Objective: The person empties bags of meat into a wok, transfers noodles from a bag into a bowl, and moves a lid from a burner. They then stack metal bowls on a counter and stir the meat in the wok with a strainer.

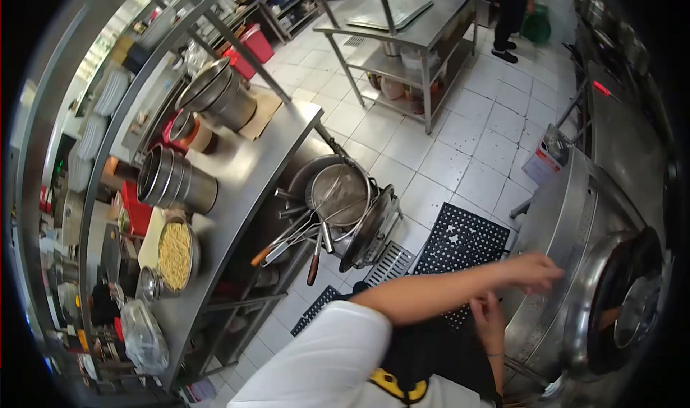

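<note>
My left arm, in a white sleeve, reaches across to the right. My left hand point(533, 273) is in the air near the steel front of the stove point(550, 243), its fingers loosely bent and slightly blurred, with nothing visible in them. Just below the left forearm is my right hand point(490, 322), its fingers pointing up and a little apart. I see nothing in it, though the forearm partly hides its fingertips. A wok point(593, 314) sits on the stove to the right of both hands, with a round metal ladle or strainer point(638, 311) inside it.
At left, a steel counter point(248, 182) holds nested metal pots point(176, 179) and a bowl of noodles point(175, 256). Strainers with wooden handles point(314, 261) rest over a large pot beside it. Black rubber mats point(460, 243) lie on the tiles. Another person point(509, 13) stands near the back table point(449, 20).
</note>
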